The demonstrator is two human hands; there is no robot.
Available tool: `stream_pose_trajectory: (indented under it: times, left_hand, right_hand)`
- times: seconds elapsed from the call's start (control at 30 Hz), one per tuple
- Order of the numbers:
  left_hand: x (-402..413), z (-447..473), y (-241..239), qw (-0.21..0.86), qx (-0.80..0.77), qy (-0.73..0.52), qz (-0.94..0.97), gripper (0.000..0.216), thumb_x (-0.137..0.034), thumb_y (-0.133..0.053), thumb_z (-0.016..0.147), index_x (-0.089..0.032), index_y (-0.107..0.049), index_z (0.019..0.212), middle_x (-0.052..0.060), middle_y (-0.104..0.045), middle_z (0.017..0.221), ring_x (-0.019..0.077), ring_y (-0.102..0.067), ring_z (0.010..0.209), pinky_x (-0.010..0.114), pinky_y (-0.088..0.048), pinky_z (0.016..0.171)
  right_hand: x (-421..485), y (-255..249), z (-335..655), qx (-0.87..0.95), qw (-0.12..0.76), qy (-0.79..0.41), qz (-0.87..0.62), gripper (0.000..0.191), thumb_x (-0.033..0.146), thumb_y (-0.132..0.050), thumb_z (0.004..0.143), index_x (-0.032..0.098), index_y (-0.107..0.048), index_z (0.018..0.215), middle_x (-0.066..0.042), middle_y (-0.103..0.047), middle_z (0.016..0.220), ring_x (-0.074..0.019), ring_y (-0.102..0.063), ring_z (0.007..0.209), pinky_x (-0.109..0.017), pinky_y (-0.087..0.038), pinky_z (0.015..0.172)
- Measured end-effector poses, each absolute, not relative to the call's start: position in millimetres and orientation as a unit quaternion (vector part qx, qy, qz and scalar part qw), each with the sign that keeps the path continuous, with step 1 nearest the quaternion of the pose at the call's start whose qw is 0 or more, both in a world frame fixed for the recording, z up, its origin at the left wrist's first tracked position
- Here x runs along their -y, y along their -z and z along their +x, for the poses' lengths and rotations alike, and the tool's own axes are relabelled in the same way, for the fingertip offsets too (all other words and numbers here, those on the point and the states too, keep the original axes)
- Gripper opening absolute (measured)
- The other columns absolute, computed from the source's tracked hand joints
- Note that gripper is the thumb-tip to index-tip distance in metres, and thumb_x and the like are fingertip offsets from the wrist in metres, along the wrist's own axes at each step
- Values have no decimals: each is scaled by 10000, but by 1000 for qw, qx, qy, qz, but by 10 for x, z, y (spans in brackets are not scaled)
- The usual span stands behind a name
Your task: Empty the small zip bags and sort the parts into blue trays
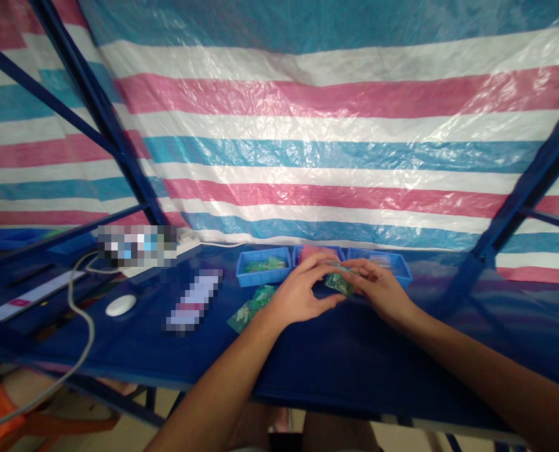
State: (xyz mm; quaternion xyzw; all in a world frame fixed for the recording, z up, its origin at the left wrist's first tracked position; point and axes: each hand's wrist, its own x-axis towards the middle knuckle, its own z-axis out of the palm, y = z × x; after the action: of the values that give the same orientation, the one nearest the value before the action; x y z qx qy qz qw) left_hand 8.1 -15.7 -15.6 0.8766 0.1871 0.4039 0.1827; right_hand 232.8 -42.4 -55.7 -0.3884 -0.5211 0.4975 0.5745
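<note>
Green packet (339,282) held between hands above table (354,358), long axis roughly left-right. Fingers pinched shut on its ends: left hand (302,292), right hand (380,289). Spare packets (251,307) nearer left hand.

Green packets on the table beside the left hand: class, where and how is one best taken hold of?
Probably pinch the near-left corner of the loose packets, coming from above and the near side. They lie flat on the table, so only an edge offers purchase; a tray stands behind, and the left hand, sharing a held packet with the right hand, blocks the right.
</note>
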Motion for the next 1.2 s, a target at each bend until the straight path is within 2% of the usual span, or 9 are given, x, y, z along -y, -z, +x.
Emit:
stream_pose_trajectory:
  times: [0.1, 0.2, 0.33, 0.5, 0.67, 0.8, 0.93, 1.0, 1.2]
  left_hand:
    - [123, 76, 175, 133, -161, -398, 893, 339, -231, -758, 932, -274, -760, 1269, 101, -647, 1480, 280, -590, 1421, 472, -486, 1223]
    - [93, 73, 193, 126, -160, -405, 891, 268, -219, -655, 1007, -267, -770, 1244, 78, -724, 1373, 244, -660, 1332, 427, -526, 1175]
    - [118, 72, 167, 149, -204, -423, 871, 255, -265, -624, 1036, -234, -766, 1246, 81, -787, 1237, 227, -740, 1165, 372, -577, 1076]
    - [143, 97, 142, 212, -274, -445, 826, 315, -322, -710, 984, -251, -742, 1290, 61, -799, 1244, 217, -783, 996, 343, -625, 944]
    - [137, 119, 159, 278, -271, -449, 804, 390, -333, -735, 966, -247, -695, 1344, 48, -820, 1150, 216, -793, 963, 345, -637, 943]
    - [167, 126, 153, 270, -269, -446, 810, 324, -360, -682, 1004, -243, -710, 1305, 67, -805, 1186, 224, -783, 1014, 356, -641, 944]
    - [194, 126, 142, 184, -212, -435, 855, 346, -353, -779, 932, -255, -751, 1262, 118, -683, 1432, 285, -667, 1315, 438, -565, 1129]
    - [185, 123, 153, 156, -186, -427, 871, 395, -324, -826, 889, -268, -751, 1273, 119, -639, 1488, 298, -608, 1398, 463, -511, 1200]
    - [136, 112, 198, 141, -178, -418, 880, 206, -253, -658, 1015, -236, -752, 1198, 78, -762, 1274, 228, -710, 1232, 383, -550, 1124]
  right_hand:
    - [424, 568, 2333, 472, 581, -534, -394, 366, 446, -932, 757, 220, -793, 1009, -40, -796, 974, -188, -736, 826, -310, -611, 733]
    - [456, 533, 2317, 465, 549, -577, -387, 368, 468, -899, 801, 205, -810, 1042, -73, -796, 995, -206, -748, 859, -308, -622, 710]
    - [520, 452, 2285, 492, 519, -598, -362, 443, 593, -742, 926, 193, -792, 1111, -113, -787, 1023, -223, -746, 875, -301, -604, 656]
    - [541, 432, 2265, 563, 500, -522, -401, 416, 606, -801, 864, 194, -753, 899, -41, -735, 801, -159, -660, 636, -278, -517, 552]
    - [517, 462, 2288, 603, 477, -477, -425, 462, 640, -744, 900, 199, -683, 775, 7, -658, 672, -125, -582, 538, -271, -453, 531]
    - [507, 480, 2286, 596, 488, -488, -411, 471, 635, -726, 921, 206, -642, 746, 24, -596, 632, -115, -519, 510, -270, -413, 514]
    - [508, 473, 2277, 515, 515, -569, -383, 478, 599, -770, 893, 215, -564, 698, 48, -502, 577, -106, -428, 479, -267, -346, 477]
    - [515, 458, 2277, 471, 510, -618, -369, 482, 573, -787, 881, 215, -532, 681, 56, -466, 568, -97, -386, 469, -258, -305, 458]
    - [534, 436, 2264, 431, 468, -685, -355, 462, 585, -764, 894, 203, -568, 721, 75, -404, 523, -80, -314, 428, -232, -223, 414]
